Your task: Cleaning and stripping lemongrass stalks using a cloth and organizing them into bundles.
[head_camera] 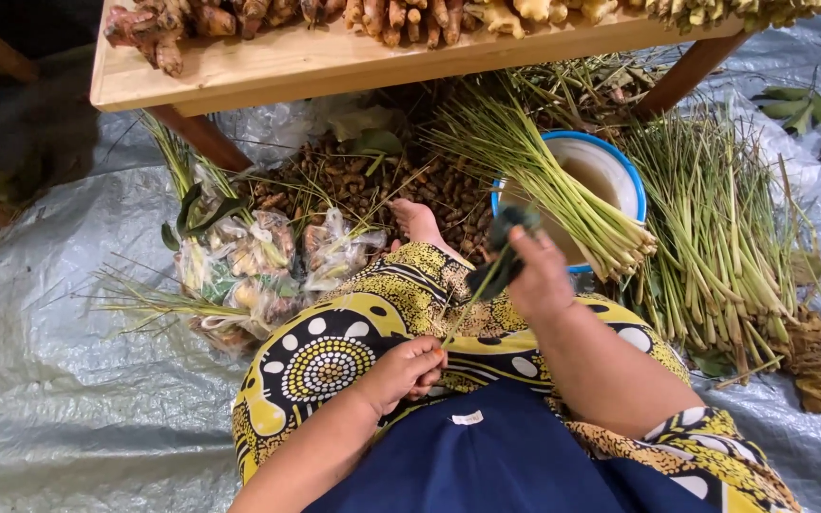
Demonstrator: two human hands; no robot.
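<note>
Leaves (504,255), dark green and rolled up, sit pinched in my right hand (539,280) above my lap. My left hand (403,369) is closed in a fist on the thin green stalk ends (455,323) that run up to them. I think I should keep the stalks tight so the roll does not come loose. Past my hands, a bundle of lemongrass (548,190) lies across a blue-rimmed bowl (634,171). Bags of herbs (258,261) rest by my left knee, on the grey sheet (59,380).
</note>
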